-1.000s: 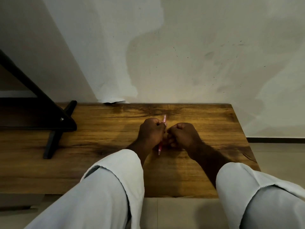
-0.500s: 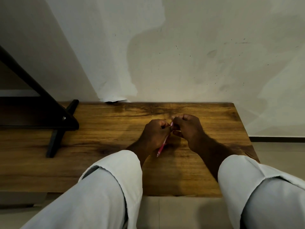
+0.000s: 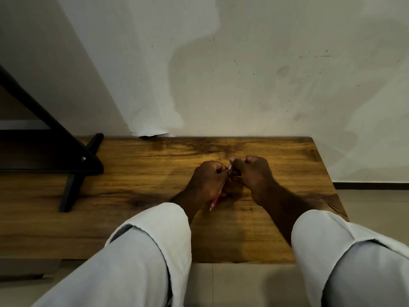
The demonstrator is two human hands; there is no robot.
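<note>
Gripping a pink pen (image 3: 214, 201) in the curled left hand (image 3: 208, 181), low above the wooden table (image 3: 132, 173), with the tip slanted down toward the near edge; pinching its upper end with the curled fingers of the right hand (image 3: 252, 173). Risky to tug hard here: could pop any small end piece loose and send it across the table, or, by twisting too hard, crack the slim barrel.

A pink pen (image 3: 215, 199), brown grained wooden table (image 3: 137, 173), white sleeves (image 3: 152, 240), black stand (image 3: 73, 173).
</note>
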